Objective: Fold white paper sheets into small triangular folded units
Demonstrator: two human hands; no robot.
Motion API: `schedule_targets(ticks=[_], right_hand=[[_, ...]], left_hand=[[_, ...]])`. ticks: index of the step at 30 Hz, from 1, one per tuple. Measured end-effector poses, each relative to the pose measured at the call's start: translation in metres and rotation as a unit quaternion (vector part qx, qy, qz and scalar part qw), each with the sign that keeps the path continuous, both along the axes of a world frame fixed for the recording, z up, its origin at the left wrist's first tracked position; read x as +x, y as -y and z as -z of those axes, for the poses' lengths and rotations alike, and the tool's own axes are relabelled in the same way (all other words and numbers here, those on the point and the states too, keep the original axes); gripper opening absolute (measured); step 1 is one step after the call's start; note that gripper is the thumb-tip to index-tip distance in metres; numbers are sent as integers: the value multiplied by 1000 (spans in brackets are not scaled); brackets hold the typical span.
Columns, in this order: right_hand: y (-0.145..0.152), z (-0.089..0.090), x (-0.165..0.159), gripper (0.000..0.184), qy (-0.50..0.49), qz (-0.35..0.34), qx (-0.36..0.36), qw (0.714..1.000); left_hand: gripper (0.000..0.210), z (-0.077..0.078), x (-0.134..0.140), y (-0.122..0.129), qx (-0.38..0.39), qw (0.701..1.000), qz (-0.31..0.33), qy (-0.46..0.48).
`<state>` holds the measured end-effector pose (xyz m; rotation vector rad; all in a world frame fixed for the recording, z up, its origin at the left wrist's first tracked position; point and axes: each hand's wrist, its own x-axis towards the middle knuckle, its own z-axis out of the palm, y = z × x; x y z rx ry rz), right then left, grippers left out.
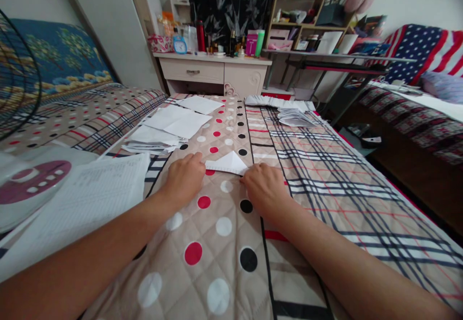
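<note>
A small folded white sheet of paper (228,163) with a pointed top lies across the middle of the dotted bedspread. At its left end, my left hand (187,175) is closed, its curled fingers gripping the corner. My right hand (263,185) pinches the opposite end, with the thumb beneath the edge. Along the lower edge of the folded paper run faint printed marks. Both hands rest low against the cloth, and their fingertips are partly hidden.
Stacked white papers (155,137) lie ahead on the left, with loose sheets (184,120) beyond. Several folded paper pieces (294,116) sit at the far right. Printed sheets (104,185) lie by my left arm, beside a fan base (32,180). A dresser (211,72) stands past the bed.
</note>
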<state>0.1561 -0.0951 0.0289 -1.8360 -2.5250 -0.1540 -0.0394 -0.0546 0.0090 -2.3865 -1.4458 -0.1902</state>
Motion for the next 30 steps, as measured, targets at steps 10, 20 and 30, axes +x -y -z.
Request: schedule_targets(ticks=[10,20,30], right_hand=[[-15,8,9,23,-41,69,88,993],[-28,15,19,22,-186,75,117,973],[-31,23,17,14,-286,47,128,948]], left_hand=[[37,25,-21,-41,-158,864,41,476],[29,16,-7,-27,-194,839,124,493],[41,3,57,-48,-324,716,138,603]])
